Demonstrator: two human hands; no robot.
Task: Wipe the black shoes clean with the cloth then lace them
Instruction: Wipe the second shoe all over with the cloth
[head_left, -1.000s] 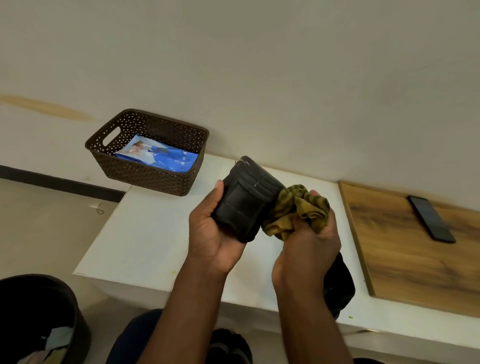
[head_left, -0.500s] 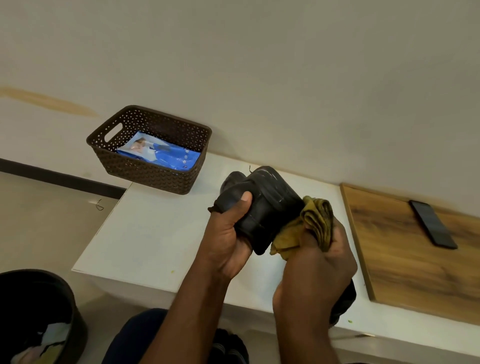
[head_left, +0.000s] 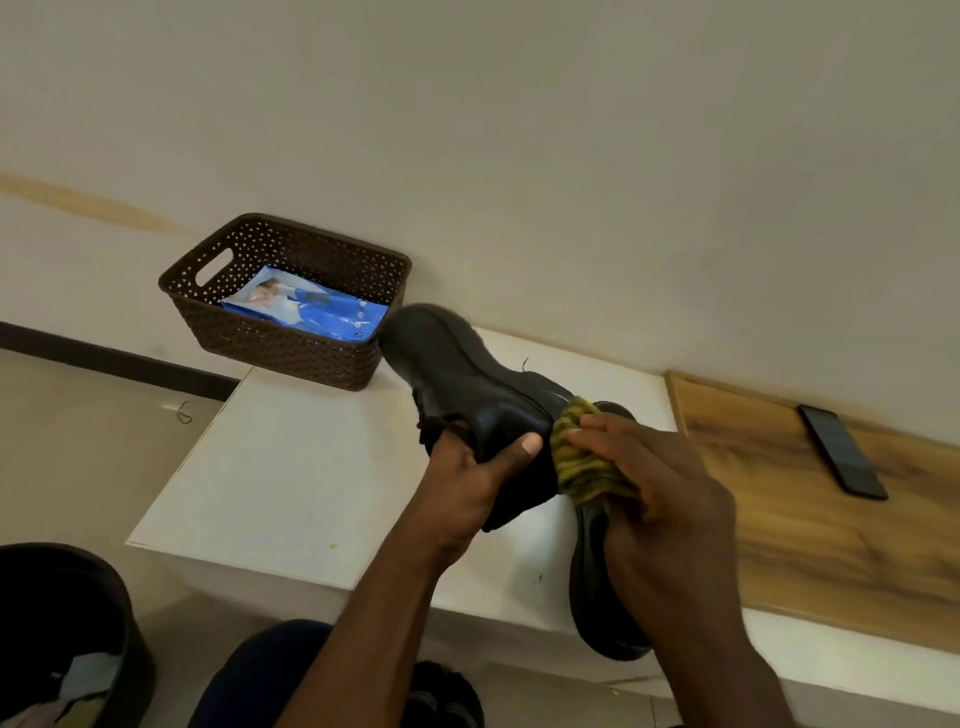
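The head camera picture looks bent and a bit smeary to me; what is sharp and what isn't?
Head view: wide-angle lens tilts and bows the table edge; the held shoe's toe is motion-blurred; the basket and phone stay fairly sharp; lighting is soft and even, without glare.

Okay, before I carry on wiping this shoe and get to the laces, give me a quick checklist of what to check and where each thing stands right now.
1. Held shoe firmly gripped: ok, the left hand grips it at the heel end, thumb on the upper.
2. Cloth on the leather: ok, the right hand presses it against the shoe's side.
3. Second shoe safely placed: not ok, it lies at the white table's front edge, partly overhanging.
4. Held shoe clean: cannot tell, the surface is blurred.
5. Laces ready: cannot tell, only a dark strand shows near the left hand.
6. Phone clear of the work: ok, it lies apart on the wooden board.
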